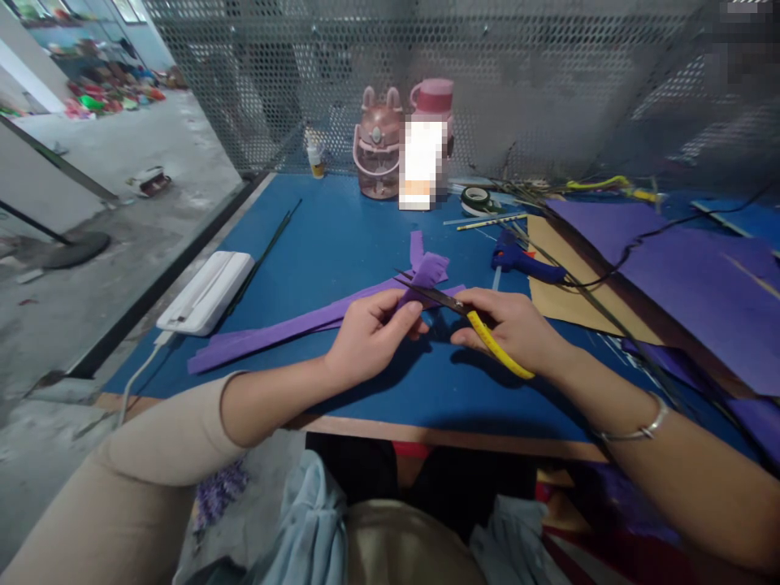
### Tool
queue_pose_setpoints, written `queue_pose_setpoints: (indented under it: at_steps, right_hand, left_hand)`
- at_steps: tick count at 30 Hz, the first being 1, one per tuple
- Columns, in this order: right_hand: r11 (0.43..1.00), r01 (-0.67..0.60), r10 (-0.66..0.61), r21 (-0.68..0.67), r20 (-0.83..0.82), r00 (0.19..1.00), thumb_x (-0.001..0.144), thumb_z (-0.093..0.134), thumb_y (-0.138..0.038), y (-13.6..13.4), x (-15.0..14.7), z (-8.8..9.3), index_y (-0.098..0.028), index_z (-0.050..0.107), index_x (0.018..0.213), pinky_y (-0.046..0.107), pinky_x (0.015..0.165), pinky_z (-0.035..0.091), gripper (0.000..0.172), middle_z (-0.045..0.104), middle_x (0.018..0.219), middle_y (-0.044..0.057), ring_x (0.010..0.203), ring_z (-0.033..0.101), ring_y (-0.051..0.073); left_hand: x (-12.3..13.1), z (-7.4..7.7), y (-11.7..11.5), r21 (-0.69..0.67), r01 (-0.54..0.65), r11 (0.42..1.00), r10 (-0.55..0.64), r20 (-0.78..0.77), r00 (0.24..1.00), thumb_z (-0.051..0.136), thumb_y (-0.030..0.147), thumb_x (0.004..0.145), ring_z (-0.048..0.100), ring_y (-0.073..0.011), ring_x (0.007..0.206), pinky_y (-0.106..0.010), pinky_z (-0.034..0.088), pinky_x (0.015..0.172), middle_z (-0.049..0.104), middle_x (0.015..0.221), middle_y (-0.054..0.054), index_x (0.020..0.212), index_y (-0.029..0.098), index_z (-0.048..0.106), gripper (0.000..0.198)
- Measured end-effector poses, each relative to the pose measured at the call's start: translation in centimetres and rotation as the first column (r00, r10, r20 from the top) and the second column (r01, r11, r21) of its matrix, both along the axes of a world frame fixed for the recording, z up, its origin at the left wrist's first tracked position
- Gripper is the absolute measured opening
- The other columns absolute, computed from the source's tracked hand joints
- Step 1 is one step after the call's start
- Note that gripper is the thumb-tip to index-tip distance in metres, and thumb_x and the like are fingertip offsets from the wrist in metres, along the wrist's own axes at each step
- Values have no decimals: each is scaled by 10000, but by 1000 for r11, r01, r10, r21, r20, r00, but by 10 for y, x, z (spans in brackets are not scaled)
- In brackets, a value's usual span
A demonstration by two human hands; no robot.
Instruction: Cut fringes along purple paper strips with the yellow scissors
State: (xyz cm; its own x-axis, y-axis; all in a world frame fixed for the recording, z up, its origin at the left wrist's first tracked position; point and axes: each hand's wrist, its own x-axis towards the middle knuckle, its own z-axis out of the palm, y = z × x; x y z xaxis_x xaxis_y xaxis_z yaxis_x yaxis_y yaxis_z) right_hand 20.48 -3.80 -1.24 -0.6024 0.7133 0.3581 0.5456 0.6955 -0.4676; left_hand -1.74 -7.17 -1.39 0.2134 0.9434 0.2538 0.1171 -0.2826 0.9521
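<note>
My left hand (pixel 373 333) is closed in a pinch on a folded purple paper strip (pixel 426 272) held just above the blue table (pixel 341 236). My right hand (pixel 517 329) grips yellow-handled scissors (pixel 454 307); their dark blades are spread and point left into the purple strip beside my left fingertips. Longer purple paper strips (pixel 274 333) lie on the table under and left of my hands.
A white flat case (pixel 207 291) with a cord lies at the left. Pink bottles (pixel 378 146), a small glue bottle (pixel 315 158) and a tape roll (pixel 476 199) stand at the back. A blue glue gun (pixel 524 260), cardboard and purple sheets (pixel 688 268) fill the right. Mesh wall behind.
</note>
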Motion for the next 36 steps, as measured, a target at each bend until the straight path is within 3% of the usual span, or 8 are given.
queue_pose_setpoints:
  at_steps: [4,6,12,17,26,30,32,36]
  right_hand:
    - [999,-38,39,-9,58,998,643,696,-702,2,3,1,-193,581,1144,326,707,498,723,669,1026,104,855,646,252]
    - [999,-48,49,-15,75,996,615,690,-732,2,4,0,-197,569,1168,343,720,501,779,662,1045,112,887,646,270]
    - [996,-93,94,-7,49,994,671,622,-752,2,4,-3,-186,554,1139,339,742,496,738,655,1045,121,910,641,267]
    - [993,-116,116,-10,-1,993,765,579,-697,2,2,-3,-175,585,1073,307,711,492,606,671,977,109,834,639,224]
    - [999,-46,46,5,-26,999,822,616,-568,-1,1,-2,-173,641,998,250,610,453,432,676,808,53,660,596,158]
    - [999,-35,35,0,-18,999,841,616,-523,-1,1,-1,-160,635,983,236,597,438,390,654,769,37,631,576,141]
    - [999,-39,39,-16,-15,999,830,614,-552,-1,0,0,-163,621,993,240,606,441,422,647,784,39,645,578,147]
    - [994,-95,95,-57,10,995,692,638,-721,0,1,2,-171,571,1087,292,684,472,681,649,968,92,797,615,213]
  left_hand:
    - [1,-1,0,-41,-12,999,15,79,997,561,412,887,623,-116,593,-233,502,609,688,688,-31,801,146,644,291]
    - [2,-1,0,-58,-11,998,17,108,994,569,425,878,625,-121,590,-240,507,603,685,681,-31,811,146,644,297]
    - [1,-3,-1,-23,21,1000,-19,66,998,547,399,897,636,-124,621,-230,513,611,686,707,-39,799,143,646,291]
    - [-1,-3,-1,35,31,999,-31,8,999,528,372,915,638,-121,641,-219,506,619,691,728,-44,755,146,658,307]
    - [-1,-2,-1,52,12,999,-12,-8,1000,521,354,924,637,-117,651,-224,495,651,697,724,-29,780,149,657,285]
    - [-2,0,-1,74,-8,997,12,-48,999,518,348,923,572,-96,580,-212,444,593,632,631,-2,728,148,630,300]
    - [-2,1,-1,86,-26,996,31,-63,998,514,344,924,525,-84,539,-208,411,557,580,580,12,674,149,596,327]
    - [-2,0,0,89,-62,994,66,-44,997,506,353,926,512,-84,530,-213,406,551,560,564,11,649,152,569,348]
